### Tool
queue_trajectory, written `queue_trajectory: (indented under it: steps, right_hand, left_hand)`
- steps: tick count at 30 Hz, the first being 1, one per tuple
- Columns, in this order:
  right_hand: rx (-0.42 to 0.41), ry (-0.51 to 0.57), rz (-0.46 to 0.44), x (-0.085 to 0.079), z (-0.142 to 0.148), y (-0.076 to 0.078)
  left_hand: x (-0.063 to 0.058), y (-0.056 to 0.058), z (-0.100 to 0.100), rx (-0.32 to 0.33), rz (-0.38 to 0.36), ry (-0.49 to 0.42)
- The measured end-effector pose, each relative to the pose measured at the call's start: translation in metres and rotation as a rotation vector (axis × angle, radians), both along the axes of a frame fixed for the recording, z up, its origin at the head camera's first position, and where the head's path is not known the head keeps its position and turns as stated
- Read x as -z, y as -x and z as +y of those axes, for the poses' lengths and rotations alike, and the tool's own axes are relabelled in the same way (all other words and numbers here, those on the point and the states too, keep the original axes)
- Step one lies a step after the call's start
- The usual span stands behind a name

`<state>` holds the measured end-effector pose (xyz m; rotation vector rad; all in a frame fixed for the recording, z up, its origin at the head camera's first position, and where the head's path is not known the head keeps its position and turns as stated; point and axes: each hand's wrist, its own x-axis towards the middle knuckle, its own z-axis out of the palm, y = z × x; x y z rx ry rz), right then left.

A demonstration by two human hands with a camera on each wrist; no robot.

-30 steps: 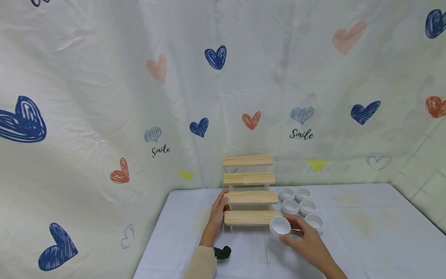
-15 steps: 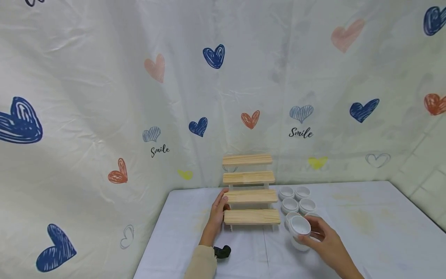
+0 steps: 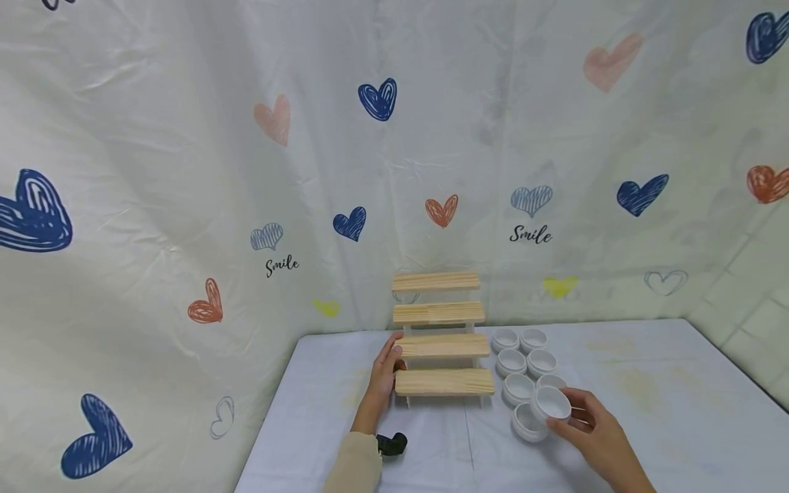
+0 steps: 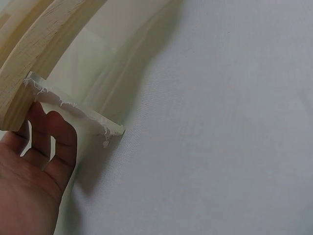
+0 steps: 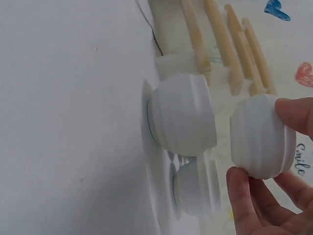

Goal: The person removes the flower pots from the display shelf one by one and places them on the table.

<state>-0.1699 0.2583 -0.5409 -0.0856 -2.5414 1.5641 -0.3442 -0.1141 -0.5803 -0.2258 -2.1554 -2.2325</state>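
Note:
In the head view a tiered stand (image 3: 444, 382) with pale wooden boards and white supports stands near the back edge of the table. My left hand (image 3: 382, 376) grips its left side; in the left wrist view, curled fingers (image 4: 62, 137) lie under a board end (image 4: 19, 105). My right hand (image 3: 594, 428) pinches a small white pot (image 3: 553, 402) between thumb and fingers, raised and tilted toward the camera. In the right wrist view this held pot (image 5: 259, 137) hangs apart from a standing pot (image 5: 183, 115). Its fluted wall is plain white.
Several matching white pots (image 3: 511, 362) stand in two rows right of the stand, the nearest pot (image 3: 527, 426) beside the held one. A black object (image 3: 392, 444) is at the left wrist. A heart-printed curtain (image 3: 456, 123) hangs behind the white-covered table (image 3: 616, 383).
My right hand has carried the pot rightward, from beside the stand's lowest board to over the front of the pot rows. The left hand keeps its grip on the stand.

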Motion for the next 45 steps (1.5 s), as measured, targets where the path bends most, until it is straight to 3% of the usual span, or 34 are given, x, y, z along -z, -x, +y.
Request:
queue_trajectory:
  steps: [11,29,45]
  right_hand:
    - [0.030,-0.018,-0.241,0.006,0.015,0.000]
    - [0.051,-0.076,-0.251,0.014,0.026,0.002]
    - [0.009,-0.130,-0.243,0.022,0.030,0.005]
  left_hand:
    - [0.000,-0.007,-0.002,-0.007,0.015,0.012]
    - [-0.001,-0.003,-0.002,-0.001,-0.023,0.007]
    - [-0.002,0.001,-0.001,0.008,-0.007,0.002]
